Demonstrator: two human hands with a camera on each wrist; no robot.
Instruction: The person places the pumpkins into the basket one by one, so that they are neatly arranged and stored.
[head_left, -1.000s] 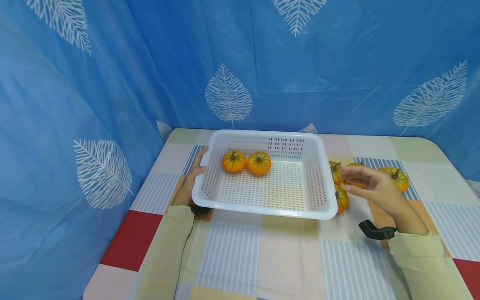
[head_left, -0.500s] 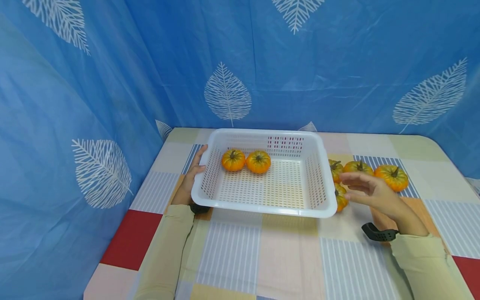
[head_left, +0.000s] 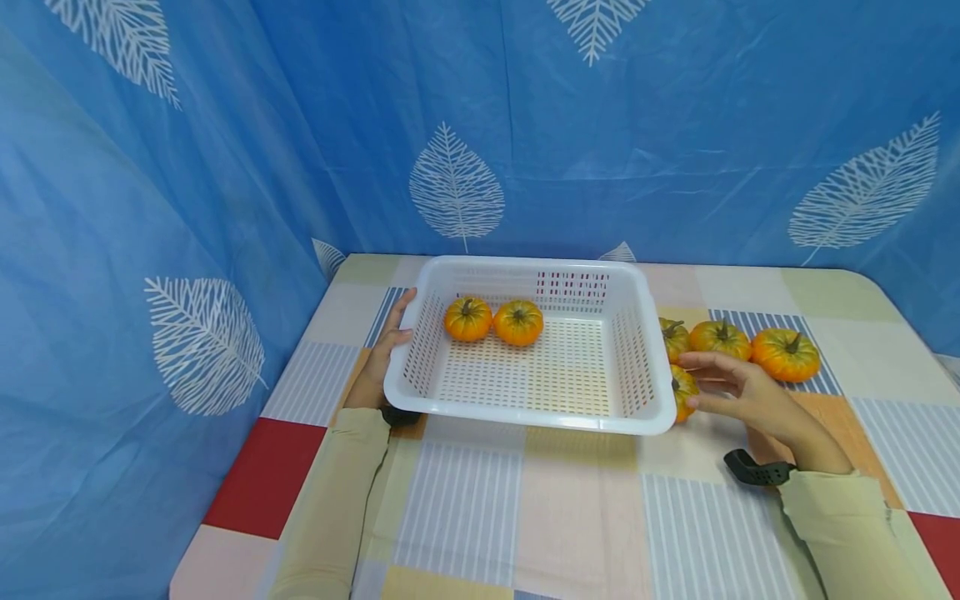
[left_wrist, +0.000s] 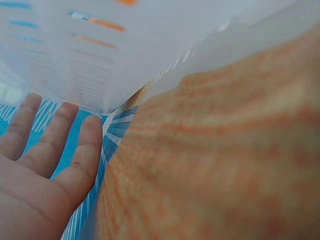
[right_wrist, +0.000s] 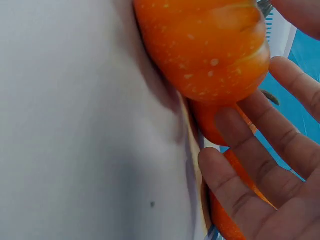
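A blue curtain printed with white skeleton leaves (head_left: 570, 158) hangs behind and to the left of a table spread with a patchwork cloth of checks, stripes and plain squares (head_left: 577, 517). On the cloth stands a white rectangular basket of perforated plastic (head_left: 517, 417), with two small round orange pumpkins with dark stems (head_left: 492, 322) inside, side by side toward its left back part.

The left arm, in a beige sleeve (head_left: 326, 508), reaches forward to the basket's left side. The left hand (head_left: 381, 354) lies alongside the outer wall there; in the left wrist view its fingers are fairly straight and slightly spread, pointing up beside the basket.

The right arm angles inward from the lower right, a black wristband (head_left: 757, 469) showing below the wrist. The right hand (head_left: 750, 396) is at the nearest orange-and-green ribbed pumpkin (head_left: 684, 398), just outside the basket's right wall. Thumb and fingers stand wide apart about it, the fingers only gently bent; whether every fingertip touches it I cannot tell. Three more orange-and-green pumpkins (head_left: 785, 355) sit in a row beyond this hand, running rightward from the basket's wall.
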